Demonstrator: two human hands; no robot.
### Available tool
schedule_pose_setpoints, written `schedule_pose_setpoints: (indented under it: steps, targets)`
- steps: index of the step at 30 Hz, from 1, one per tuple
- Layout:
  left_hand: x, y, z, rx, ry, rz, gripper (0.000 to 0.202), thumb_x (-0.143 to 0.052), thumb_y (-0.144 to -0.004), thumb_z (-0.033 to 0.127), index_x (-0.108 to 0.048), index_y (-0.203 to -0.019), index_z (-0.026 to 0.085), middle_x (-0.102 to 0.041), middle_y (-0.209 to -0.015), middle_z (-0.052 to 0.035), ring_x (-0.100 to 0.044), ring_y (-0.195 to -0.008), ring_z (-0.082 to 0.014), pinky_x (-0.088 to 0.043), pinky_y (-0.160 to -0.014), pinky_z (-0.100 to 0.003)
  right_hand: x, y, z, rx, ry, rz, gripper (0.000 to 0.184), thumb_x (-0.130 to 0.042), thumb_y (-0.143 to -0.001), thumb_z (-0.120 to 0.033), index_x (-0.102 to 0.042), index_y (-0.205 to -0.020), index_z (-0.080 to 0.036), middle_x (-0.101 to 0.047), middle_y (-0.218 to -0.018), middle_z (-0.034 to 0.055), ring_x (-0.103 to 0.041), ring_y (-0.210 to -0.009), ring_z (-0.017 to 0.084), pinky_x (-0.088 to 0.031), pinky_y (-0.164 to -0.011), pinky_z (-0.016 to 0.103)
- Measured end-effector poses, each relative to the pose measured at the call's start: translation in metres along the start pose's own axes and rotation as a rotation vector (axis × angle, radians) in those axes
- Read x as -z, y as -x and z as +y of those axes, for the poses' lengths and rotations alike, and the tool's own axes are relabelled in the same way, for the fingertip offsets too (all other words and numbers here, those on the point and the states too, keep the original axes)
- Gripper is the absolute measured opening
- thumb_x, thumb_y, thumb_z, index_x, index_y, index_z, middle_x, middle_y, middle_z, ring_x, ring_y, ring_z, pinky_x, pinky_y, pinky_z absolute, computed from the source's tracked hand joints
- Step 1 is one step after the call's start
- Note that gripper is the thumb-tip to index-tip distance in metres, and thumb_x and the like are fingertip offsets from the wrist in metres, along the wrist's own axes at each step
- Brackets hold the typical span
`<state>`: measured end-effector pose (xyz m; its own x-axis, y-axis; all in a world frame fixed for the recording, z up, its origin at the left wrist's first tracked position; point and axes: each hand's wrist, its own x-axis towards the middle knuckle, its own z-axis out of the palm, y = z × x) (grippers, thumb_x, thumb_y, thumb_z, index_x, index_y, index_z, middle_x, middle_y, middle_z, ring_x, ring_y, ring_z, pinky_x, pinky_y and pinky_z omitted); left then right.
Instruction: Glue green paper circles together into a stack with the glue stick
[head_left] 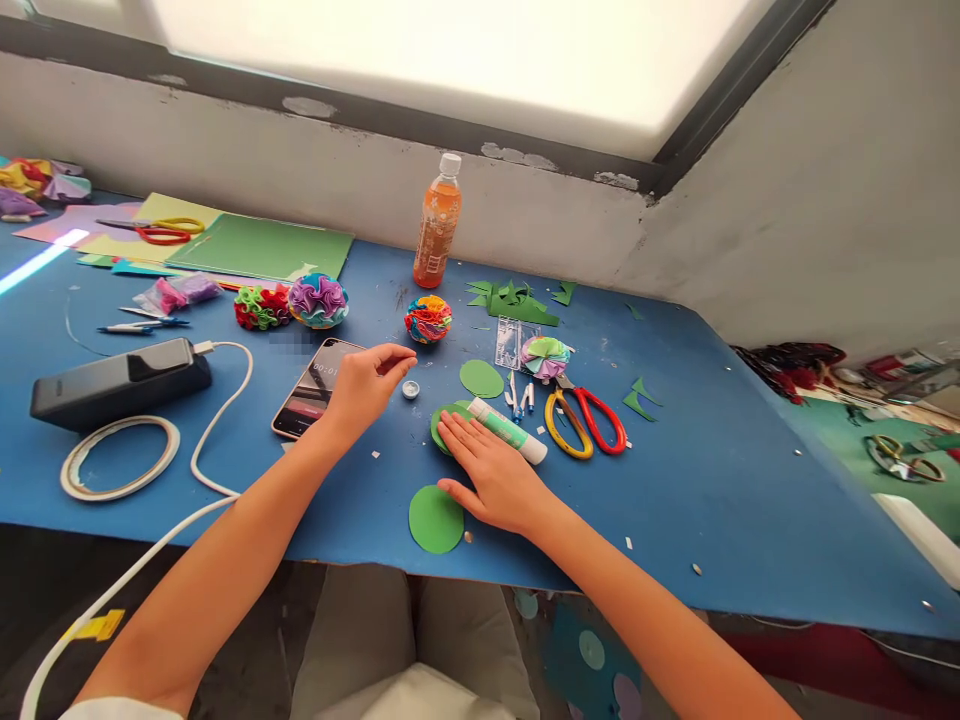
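Observation:
My left hand [369,388] is raised over the edge of a phone [306,392], its thumb and fingertips pinched together; anything between them is too small to make out. Just below those fingertips sits a small round whitish cap [410,389]. My right hand [491,472] lies flat with fingers stretched over green paper circles [441,430], partly hiding them. Against its fingers rests a green-and-white glue stick [506,430]. One green paper circle [436,520] lies near the table's front edge, another green paper circle [481,379] farther back.
Yellow-and-red scissors [586,420] lie right of the glue stick. Ruffled balls, one multicoloured [428,320], stand behind my hands near an orange drink bottle [437,225]. Green scraps [517,302] lie at the back. At left are a black power bank [120,385], its white cable, and a tape roll [71,470].

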<state>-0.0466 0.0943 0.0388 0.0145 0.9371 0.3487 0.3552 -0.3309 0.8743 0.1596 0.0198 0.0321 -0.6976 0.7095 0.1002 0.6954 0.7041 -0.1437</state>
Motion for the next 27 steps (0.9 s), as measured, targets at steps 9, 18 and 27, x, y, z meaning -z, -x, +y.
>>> schedule_pose_setpoints:
  steps: [9, 18, 27]
  targets:
    - [-0.002, 0.001, -0.003, 0.040, 0.022, -0.021, 0.024, -0.061, -0.075, 0.037, -0.069, -0.083, 0.016, -0.071, -0.074, -0.0044, -0.064, -0.068, -0.0178, -0.049, -0.067, -0.028, 0.007, 0.001, 0.002, 0.025, -0.028, 0.004, 0.053, -0.037, -0.091, -0.038, -0.037, -0.135, -0.008, -0.038, -0.140, 0.0155, -0.033, -0.131, 0.024, -0.029, -0.108, 0.045]
    - [-0.007, 0.000, -0.002, 0.212, 0.228, -0.063, 0.039, -0.068, -0.064, 0.048, -0.066, -0.082, 0.013, -0.070, -0.073, -0.0066, -0.063, -0.068, -0.0172, -0.051, -0.067, -0.030, 0.042, 0.024, 0.047, -0.406, 0.016, -0.030, 0.051, -0.055, -0.081, -0.024, -0.044, -0.131, -0.020, -0.063, -0.117, 0.0079, -0.063, -0.099, 0.025, -0.053, -0.074, 0.033]
    - [-0.013, 0.012, 0.006, 0.317, 0.287, -0.048, 0.039, -0.072, -0.061, 0.044, -0.065, -0.084, 0.014, -0.069, -0.076, -0.0056, -0.064, -0.072, -0.0179, -0.052, -0.069, -0.031, 0.058, 0.039, 0.049, -0.499, 0.194, -0.108, 0.040, -0.054, -0.083, -0.024, -0.052, -0.122, -0.018, -0.070, -0.092, 0.0082, -0.065, -0.080, 0.024, -0.047, -0.061, 0.029]
